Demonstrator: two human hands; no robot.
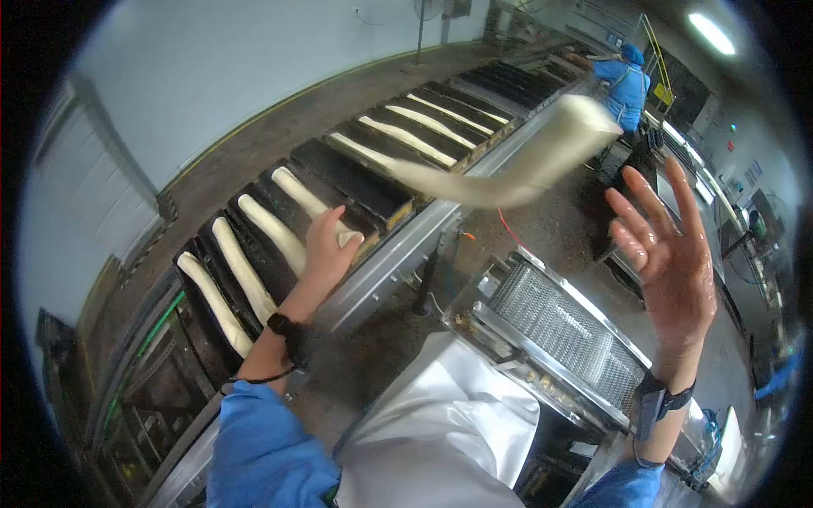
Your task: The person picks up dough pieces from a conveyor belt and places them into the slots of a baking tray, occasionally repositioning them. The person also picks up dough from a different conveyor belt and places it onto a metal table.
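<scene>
Pale dough strip [508, 173] hung blurred in the air across the upper middle of the frame. Its narrow end was over the dark pans [356, 173] and its broad end was toward upper right; as far as could be seen it touched neither hand. Right hand [673, 262] was raised at right of frame, palm open, fingers [652, 199] spread wide, holding nothing. Left hand [326, 250] sat at centre left over a pan edge, back to the camera, with its fingers bent onto the end of one of the dough lengths [241, 267] lying one per pan beside the conveyor rail [406, 245]. Whether they gripped or only pressed it could not be told. Judgement: the strip would sit best laid straight along an empty pan, both ends supported so it neither stretched thin nor folded, with the left hand kept off the landing spot. Left palm and fingertips were hidden. The strip's near end smeared into the pans behind it. Far pans and a co-worker [627, 85] at upper right were small and lens-bent. White apron [440, 432] covered lower centre and cut off part of the mesh-belt machine [559, 326].
</scene>
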